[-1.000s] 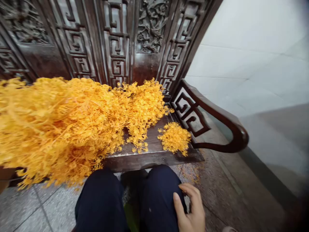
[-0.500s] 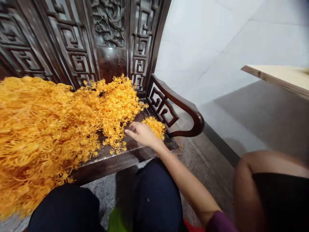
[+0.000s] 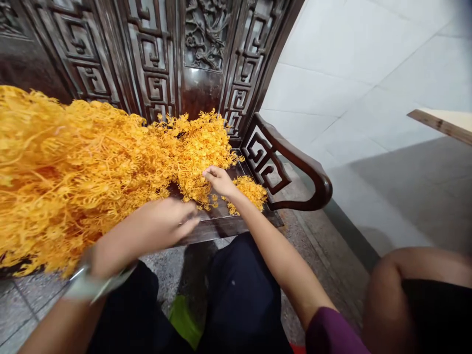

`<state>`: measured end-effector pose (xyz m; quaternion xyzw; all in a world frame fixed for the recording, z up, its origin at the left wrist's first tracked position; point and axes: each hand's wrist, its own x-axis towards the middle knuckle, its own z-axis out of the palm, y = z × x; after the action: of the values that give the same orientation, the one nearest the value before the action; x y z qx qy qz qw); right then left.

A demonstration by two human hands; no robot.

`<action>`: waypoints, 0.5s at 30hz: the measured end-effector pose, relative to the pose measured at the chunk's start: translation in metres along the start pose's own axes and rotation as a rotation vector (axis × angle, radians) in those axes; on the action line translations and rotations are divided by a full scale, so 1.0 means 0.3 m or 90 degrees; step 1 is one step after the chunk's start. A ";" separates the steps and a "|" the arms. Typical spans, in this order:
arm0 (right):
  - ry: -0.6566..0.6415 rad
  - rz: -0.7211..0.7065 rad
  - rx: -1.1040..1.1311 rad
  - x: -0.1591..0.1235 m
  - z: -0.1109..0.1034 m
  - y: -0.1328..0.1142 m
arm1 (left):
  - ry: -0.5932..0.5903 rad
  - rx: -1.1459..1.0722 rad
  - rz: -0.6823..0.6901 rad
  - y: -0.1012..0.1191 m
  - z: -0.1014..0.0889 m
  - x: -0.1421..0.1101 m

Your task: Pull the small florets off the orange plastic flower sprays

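A large heap of yellow-orange plastic flower sprigs (image 3: 121, 152) covers the left and middle of a dark carved wooden bench (image 3: 221, 223). My right hand (image 3: 220, 181) is at the heap's right edge, fingertips pinched together against the sprigs; whatever is between them is too small to make out. A smaller pile of the same yellow pieces (image 3: 251, 192) lies beyond my right wrist, by the armrest. My left hand (image 3: 158, 221), blurred by motion, is over the bench's front edge. Its thumb and fingers are apart with nothing seen between them.
The bench's curved armrest (image 3: 295, 157) rises on the right, its carved back (image 3: 201, 91) behind the heap. A board's edge (image 3: 438, 127) juts in at far right. Another person's bent limb (image 3: 391, 275) is at lower right. Something green (image 3: 184, 319) lies between my knees.
My left hand has come into view from the lower left. My right hand has moved up against the larger heap, its fingers now pinched. The view has shifted left.
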<state>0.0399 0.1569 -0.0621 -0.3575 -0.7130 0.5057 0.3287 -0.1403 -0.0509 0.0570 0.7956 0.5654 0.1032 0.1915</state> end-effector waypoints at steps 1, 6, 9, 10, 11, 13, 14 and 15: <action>0.001 0.009 0.023 -0.005 0.002 -0.007 | 0.008 0.029 -0.025 -0.004 0.020 0.098; 0.024 0.054 0.096 -0.033 0.007 -0.023 | 0.209 0.011 -0.198 -0.072 0.155 0.415; 0.042 0.091 0.114 -0.040 -0.005 -0.018 | 0.170 -0.046 -0.192 -0.141 0.216 0.441; 0.049 0.104 0.119 -0.041 -0.011 -0.016 | 0.152 -0.060 -0.181 -0.162 0.226 0.439; 0.057 0.116 0.124 -0.042 -0.016 -0.013 | 0.137 -0.070 -0.171 -0.179 0.230 0.436; 0.074 0.133 0.132 -0.041 -0.022 -0.010 | 0.117 -0.080 -0.160 -0.200 0.228 0.432; 0.079 0.135 0.135 -0.041 -0.022 -0.010 | 0.111 -0.079 -0.158 -0.204 0.224 0.431; 0.083 0.133 0.139 -0.042 -0.019 -0.011 | 0.105 -0.076 -0.157 -0.203 0.218 0.430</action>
<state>0.0508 0.1483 -0.0587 -0.4237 -0.5901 0.5872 0.3570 -0.1241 0.0753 -0.0347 0.6962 0.6655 0.1770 0.2026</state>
